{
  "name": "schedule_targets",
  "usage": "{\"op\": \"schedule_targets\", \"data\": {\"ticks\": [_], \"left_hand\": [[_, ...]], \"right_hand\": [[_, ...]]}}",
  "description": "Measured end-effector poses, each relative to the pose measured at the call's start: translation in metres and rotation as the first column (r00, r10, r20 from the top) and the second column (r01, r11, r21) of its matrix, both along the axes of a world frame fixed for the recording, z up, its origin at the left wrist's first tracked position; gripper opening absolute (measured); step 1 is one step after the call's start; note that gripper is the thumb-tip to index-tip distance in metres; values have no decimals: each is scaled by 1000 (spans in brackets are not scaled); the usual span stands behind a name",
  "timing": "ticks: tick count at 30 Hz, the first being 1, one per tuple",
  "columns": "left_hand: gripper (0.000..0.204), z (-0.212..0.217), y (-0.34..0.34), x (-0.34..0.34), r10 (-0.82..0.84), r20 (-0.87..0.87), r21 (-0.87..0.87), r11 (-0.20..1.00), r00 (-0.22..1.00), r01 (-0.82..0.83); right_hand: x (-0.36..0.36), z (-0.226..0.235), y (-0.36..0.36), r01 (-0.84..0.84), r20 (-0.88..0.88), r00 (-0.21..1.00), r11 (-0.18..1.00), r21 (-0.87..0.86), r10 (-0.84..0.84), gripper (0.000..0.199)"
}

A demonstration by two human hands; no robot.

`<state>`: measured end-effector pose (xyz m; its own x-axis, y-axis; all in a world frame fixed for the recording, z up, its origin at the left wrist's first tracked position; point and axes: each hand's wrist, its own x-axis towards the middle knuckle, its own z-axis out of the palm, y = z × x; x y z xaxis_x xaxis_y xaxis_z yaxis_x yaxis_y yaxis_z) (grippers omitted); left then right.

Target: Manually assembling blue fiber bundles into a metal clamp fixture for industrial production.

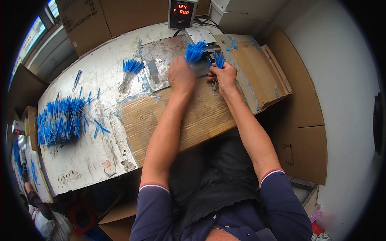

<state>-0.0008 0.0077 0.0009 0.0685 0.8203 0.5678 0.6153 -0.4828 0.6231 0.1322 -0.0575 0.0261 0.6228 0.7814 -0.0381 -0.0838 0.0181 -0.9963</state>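
Note:
My left hand [181, 75], somewhat blurred, is closed at the lower end of a thick bundle of blue-ended wires [195, 52], whose blue ends fan out beyond the fingers. To its right, my right hand [225, 77] pinches a smaller bunch of blue-ended wires [219, 60], with thin pale tails hanging below the fingers. Both hands are by a small metal machine [200, 36] at the far side of the bench, and the bundles partly hide its dark front. Another small bunch of blue-ended wires [132, 66] lies left of a metal plate [161, 50].
A large pile of blue-ended wires [62, 120] covers the bench's left side, with loose ones and a pen [77, 79] nearby. A box with a red digital display [181, 15] stands at the back. Cardboard [177, 124] covers the near edge. Another person's hand [28, 186] shows far left.

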Motion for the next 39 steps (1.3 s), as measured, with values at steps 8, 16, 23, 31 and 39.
{"op": "schedule_targets", "data": {"ticks": [8, 16, 23, 31, 39], "left_hand": [[16, 1, 1, -3, 31, 78, -90, 996, 996, -24], [16, 0, 2, -2, 22, 116, -65, 998, 993, -15], [13, -1, 3, -3, 9, 139, 11, 1000, 990, -11], [14, 2, -1, -3, -68, -12, -89, 994, 998, 67], [17, 2, -1, -2, -87, -42, -88, 993, 995, 84]], "right_hand": [[-2, 11, 14, 88, 10, 996, 990, -114, -87, 14], [0, 5, 20, 139, 55, 989, 987, -74, -136, 15], [-4, 12, 13, 62, -167, 983, 996, -65, -72, 11], [-1, 2, -2, -70, -272, 958, 996, 64, 85, 11], [1, 1, -9, -65, -112, 991, 998, 22, 68, 11]]}}
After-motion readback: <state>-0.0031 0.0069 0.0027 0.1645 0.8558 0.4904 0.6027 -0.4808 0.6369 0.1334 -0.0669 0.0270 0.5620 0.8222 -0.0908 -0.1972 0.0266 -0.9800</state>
